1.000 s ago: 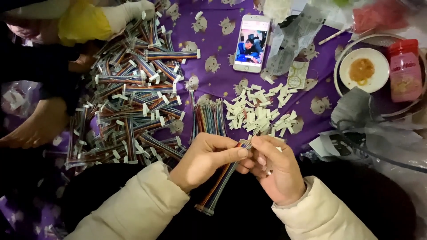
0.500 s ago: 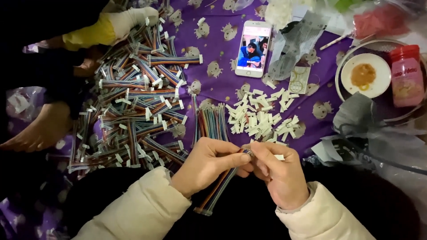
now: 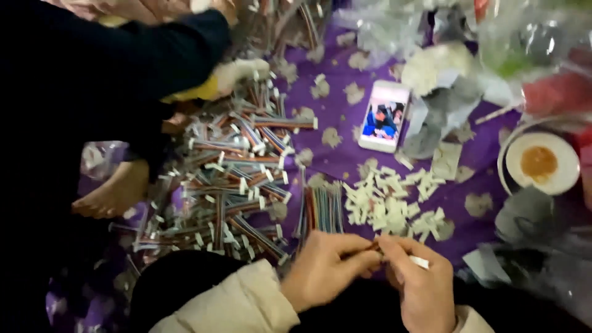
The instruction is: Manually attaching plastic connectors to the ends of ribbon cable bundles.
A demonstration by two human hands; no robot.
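At six o'clock the left hand (image 3: 327, 268) and right hand (image 3: 419, 287) meet, fingers pinched together on one end of a coloured ribbon cable (image 3: 364, 250) and one small white connector (image 3: 419, 262) — held close to the chest, probably for fine fitting. Just beyond, at twelve o'clock from the hands, one loose bundle of cables (image 3: 320, 209) lies within reach; the white connector pile (image 3: 391, 203) at one o'clock is too many to count. Finished cables (image 3: 228, 185) heap at ten o'clock. Farther off — one phone (image 3: 383, 117) and one bowl (image 3: 542, 163).
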